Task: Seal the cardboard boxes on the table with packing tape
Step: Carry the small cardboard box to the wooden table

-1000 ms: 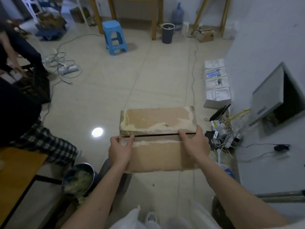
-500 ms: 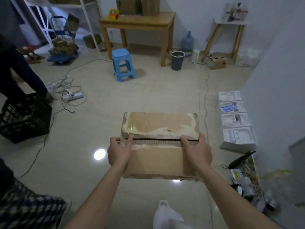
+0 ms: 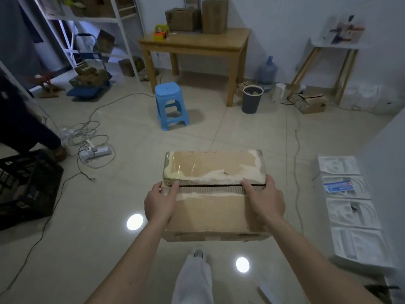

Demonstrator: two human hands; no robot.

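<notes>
I carry a worn brown cardboard box point(image 3: 213, 212) in front of me, above the floor, with its two top flaps closed along a dark centre seam. My left hand point(image 3: 161, 202) grips its left side and my right hand point(image 3: 264, 201) grips its right side, fingertips of both at the seam. Torn white patches and old clear tape mark the far flap. Ahead stands a wooden table point(image 3: 195, 43) bearing two more cardboard boxes point(image 3: 183, 19) and an orange and green tape dispenser point(image 3: 161, 34).
A blue plastic stool point(image 3: 169, 106) stands on the tiled floor between me and the table. Cables and a power strip point(image 3: 95, 151) lie at left, near a black crate point(image 3: 25, 187). White foam trays point(image 3: 348, 207) line the right wall. A dark bin point(image 3: 252, 98) is beside the table.
The view has lifted and moved forward: the table with its boxes now shows in full. The box stays gripped in both hands the same way.
</notes>
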